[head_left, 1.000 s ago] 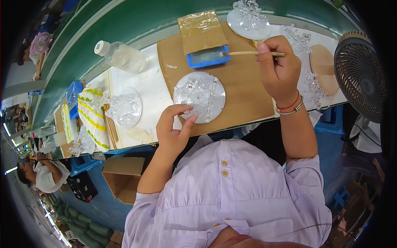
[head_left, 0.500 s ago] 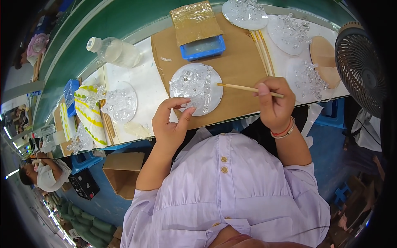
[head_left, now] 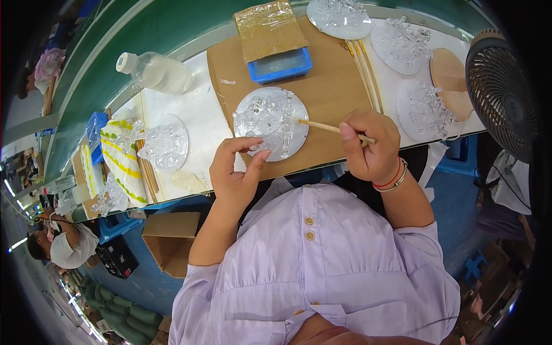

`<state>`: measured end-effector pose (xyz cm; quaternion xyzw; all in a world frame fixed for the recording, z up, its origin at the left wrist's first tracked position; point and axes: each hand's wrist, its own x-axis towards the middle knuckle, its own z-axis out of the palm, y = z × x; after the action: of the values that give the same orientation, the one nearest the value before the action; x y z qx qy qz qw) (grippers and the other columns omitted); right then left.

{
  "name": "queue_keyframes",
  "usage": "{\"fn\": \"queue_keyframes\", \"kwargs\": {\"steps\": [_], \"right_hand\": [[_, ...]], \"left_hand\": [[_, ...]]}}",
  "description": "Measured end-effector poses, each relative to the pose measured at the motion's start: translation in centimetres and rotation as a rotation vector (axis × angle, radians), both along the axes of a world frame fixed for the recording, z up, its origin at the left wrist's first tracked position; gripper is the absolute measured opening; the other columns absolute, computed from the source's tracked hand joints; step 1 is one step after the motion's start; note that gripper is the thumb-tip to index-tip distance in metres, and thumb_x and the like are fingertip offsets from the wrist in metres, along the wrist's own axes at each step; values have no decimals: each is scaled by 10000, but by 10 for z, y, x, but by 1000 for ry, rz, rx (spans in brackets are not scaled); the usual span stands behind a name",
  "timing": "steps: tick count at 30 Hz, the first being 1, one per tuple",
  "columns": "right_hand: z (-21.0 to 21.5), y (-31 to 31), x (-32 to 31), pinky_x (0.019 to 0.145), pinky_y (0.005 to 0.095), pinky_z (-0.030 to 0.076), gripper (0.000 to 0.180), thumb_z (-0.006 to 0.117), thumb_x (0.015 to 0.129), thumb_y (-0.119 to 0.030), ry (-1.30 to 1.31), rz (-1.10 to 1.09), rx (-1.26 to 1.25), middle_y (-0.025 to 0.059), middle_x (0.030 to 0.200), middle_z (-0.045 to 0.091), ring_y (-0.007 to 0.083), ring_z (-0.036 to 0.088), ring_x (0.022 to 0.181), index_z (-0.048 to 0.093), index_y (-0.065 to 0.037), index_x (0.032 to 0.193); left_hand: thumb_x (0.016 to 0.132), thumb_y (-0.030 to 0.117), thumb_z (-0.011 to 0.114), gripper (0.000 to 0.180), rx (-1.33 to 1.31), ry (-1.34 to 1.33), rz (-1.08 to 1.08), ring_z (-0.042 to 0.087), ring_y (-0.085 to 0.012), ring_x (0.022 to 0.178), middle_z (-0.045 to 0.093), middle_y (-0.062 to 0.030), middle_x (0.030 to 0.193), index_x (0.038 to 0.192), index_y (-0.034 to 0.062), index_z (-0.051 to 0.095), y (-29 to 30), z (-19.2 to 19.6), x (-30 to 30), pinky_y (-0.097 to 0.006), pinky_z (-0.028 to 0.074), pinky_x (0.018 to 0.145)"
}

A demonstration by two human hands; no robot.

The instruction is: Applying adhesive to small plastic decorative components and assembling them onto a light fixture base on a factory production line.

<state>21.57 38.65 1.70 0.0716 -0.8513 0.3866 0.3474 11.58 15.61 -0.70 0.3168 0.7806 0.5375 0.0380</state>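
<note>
A round white plate [head_left: 244,109] lies on brown cardboard in front of me, with several clear plastic pieces [head_left: 267,115] heaped on it. My left hand [head_left: 237,164] is at its near left edge, thumb and forefinger curled around a clear piece that is hard to make out against the heap. In my right hand [head_left: 371,144] is a slim wooden stick [head_left: 325,126], gripped near its rear end between thumb and fingers. Its golden-brown tip points left and reaches over the plate's right side; whether it touches anything there I cannot tell.
Beyond the plate stands a blue tray [head_left: 282,75], partly covered by a taped cardboard flap [head_left: 270,31]. More wooden sticks [head_left: 368,77] lie to the right, beside plates of clear pieces [head_left: 417,112] and a black fan [head_left: 503,98]. A plastic bottle [head_left: 164,73] lies at left.
My right hand has shifted left and the stick is tilted more steeply, its tip slightly further over the plate. The left hand keeps nearly the same pose.
</note>
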Motion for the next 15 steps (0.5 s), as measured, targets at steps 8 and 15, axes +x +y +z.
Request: {"fn": "queue_keyframes", "kwargs": {"steps": [8, 15], "right_hand": [[5, -2, 5, 491, 314, 420, 69, 572, 857, 46, -28, 48, 29, 127, 703, 583, 252, 551, 534, 519, 4, 868], [0, -1, -4, 494, 317, 423, 67, 575, 849, 46, 23, -22, 3, 133, 705, 583, 256, 551, 537, 523, 5, 861]], "left_hand": [[768, 73, 774, 225, -18, 43, 3, 567, -165, 734, 648, -78, 895, 958, 44, 657, 1, 2, -1, -267, 466, 676], [784, 59, 770, 232, -41, 12, -8, 535, -119, 783, 651, -56, 922, 961, 28, 623, 0, 2, 0, -242, 445, 739]]}}
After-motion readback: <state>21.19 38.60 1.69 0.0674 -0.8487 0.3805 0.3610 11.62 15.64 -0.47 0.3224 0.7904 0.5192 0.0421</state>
